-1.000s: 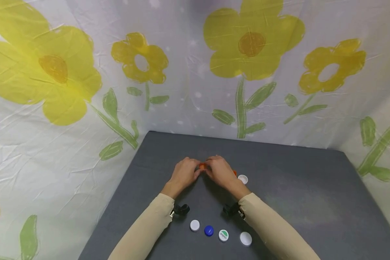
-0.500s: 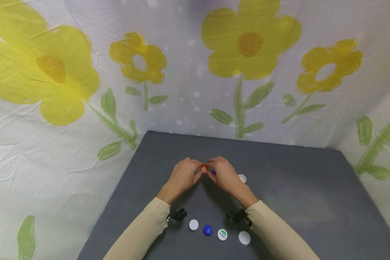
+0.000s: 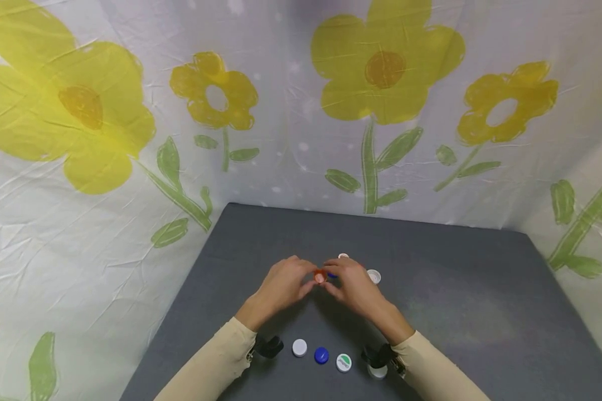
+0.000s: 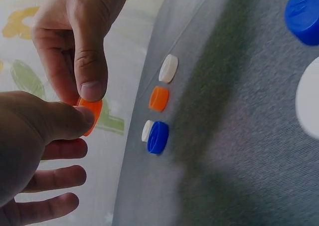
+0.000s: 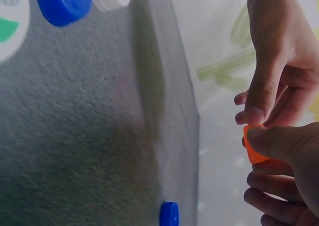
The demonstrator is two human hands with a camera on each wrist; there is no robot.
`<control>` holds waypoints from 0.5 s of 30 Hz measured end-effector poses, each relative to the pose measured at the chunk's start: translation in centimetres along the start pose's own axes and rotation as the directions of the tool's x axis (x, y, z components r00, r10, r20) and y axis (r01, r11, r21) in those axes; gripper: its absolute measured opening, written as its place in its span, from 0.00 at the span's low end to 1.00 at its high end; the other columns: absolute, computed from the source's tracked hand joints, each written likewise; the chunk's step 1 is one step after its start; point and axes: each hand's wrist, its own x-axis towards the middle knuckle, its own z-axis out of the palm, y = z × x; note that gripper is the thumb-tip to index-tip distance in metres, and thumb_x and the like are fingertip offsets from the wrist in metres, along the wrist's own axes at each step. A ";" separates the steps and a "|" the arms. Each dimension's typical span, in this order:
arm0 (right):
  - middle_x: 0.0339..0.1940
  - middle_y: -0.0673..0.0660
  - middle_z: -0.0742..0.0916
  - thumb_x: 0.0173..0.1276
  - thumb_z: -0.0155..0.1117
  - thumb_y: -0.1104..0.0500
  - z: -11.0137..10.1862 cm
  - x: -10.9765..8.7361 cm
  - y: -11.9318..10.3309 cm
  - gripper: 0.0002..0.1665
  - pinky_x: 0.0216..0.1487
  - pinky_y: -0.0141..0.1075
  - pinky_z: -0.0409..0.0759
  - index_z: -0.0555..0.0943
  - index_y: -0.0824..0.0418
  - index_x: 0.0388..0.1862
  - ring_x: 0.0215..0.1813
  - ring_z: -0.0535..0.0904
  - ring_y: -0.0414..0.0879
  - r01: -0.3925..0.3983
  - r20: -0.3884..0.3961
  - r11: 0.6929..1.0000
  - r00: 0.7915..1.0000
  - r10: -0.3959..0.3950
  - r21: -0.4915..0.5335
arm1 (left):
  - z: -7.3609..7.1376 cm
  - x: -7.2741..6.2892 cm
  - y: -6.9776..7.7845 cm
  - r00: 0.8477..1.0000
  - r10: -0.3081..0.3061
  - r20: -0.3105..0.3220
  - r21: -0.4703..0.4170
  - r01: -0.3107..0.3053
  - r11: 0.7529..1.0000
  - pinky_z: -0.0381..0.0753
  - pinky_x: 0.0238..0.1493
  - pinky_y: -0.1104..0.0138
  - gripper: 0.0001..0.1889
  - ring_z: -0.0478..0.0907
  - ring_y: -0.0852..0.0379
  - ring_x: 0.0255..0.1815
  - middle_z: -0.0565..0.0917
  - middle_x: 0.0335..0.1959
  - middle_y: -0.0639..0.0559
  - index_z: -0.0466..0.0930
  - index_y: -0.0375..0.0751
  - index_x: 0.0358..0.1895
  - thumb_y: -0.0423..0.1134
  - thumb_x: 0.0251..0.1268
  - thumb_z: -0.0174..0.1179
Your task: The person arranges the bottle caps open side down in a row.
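Both hands meet over the middle of the table at one small orange bottle cap (image 3: 320, 277). My left hand (image 3: 284, 283) pinches it between thumb and fingers; in the left wrist view its other fingers stay loosely extended below the cap (image 4: 92, 111). From the opposite side my right hand (image 3: 353, 283) grips the same cap, its thumb pressed on the orange wall in the right wrist view. Just behind the right hand lie a blue cap (image 4: 158, 137), a second orange cap (image 4: 159, 99) and white caps (image 3: 374, 276), partly covered by that hand in the head view.
A front row on the dark grey table (image 3: 461, 312) has a white cap (image 3: 299, 347), a blue cap (image 3: 321, 355), a white cap with green print (image 3: 344, 362) and another white cap (image 3: 378, 372), overlapped by the right wrist strap. A flower-printed sheet (image 3: 291, 111) hangs around the table.
Both hands have come nearer the body with the orange cap, which now shows its inside. A white cap and a blue cap have come into sight behind the right hand.
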 end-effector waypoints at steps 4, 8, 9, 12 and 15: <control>0.50 0.57 0.94 0.66 0.83 0.60 0.2 -0.7 -0.1 0.15 0.60 0.48 0.87 0.92 0.62 0.50 0.55 0.90 0.54 0.024 -0.004 1.000 1.000 -0.024 0.013 | 0.3 -0.6 0.3 0.999 0.027 -0.020 -0.001 -0.027 1.000 0.89 0.47 0.57 0.14 0.88 0.53 0.44 0.95 0.48 0.55 0.93 0.49 0.53 0.43 0.66 0.79; 0.48 0.56 0.94 0.67 0.82 0.59 0.4 -1.3 0.0 0.14 0.59 0.50 0.88 0.92 0.62 0.50 0.55 0.90 0.54 0.008 -0.017 0.998 1.000 -0.007 0.056 | 0.6 -1.2 0.6 0.995 0.066 -0.072 0.019 -0.064 0.998 0.89 0.48 0.58 0.18 0.88 0.53 0.46 0.94 0.50 0.54 0.92 0.47 0.55 0.44 0.64 0.80; 0.48 0.57 0.94 0.67 0.81 0.59 0.4 -1.5 0.1 0.15 0.58 0.50 0.88 0.91 0.63 0.50 0.54 0.90 0.54 -0.004 -0.019 0.997 1.000 0.005 0.073 | 0.7 -1.3 0.7 0.993 0.077 -0.089 0.027 -0.075 0.997 0.89 0.48 0.59 0.18 0.88 0.53 0.46 0.94 0.51 0.54 0.91 0.47 0.56 0.44 0.64 0.81; 0.49 0.57 0.94 0.69 0.80 0.59 0.5 -1.8 0.2 0.15 0.59 0.51 0.88 0.91 0.63 0.51 0.55 0.91 0.53 -0.049 -0.023 0.990 0.998 0.052 0.129 | 1.0 -1.5 0.9 0.983 0.111 -0.149 0.043 -0.105 0.993 0.89 0.47 0.60 0.19 0.88 0.54 0.46 0.94 0.51 0.54 0.91 0.46 0.55 0.43 0.63 0.82; 0.50 0.57 0.94 0.71 0.78 0.59 0.3 -1.9 0.1 0.14 0.61 0.51 0.87 0.91 0.62 0.53 0.57 0.91 0.53 -0.105 0.003 0.976 0.994 0.106 0.189 | 1.1 -1.8 1.0 0.969 0.135 -0.209 0.045 -0.128 0.991 0.88 0.44 0.62 0.18 0.87 0.56 0.44 0.94 0.49 0.55 0.92 0.46 0.53 0.42 0.61 0.83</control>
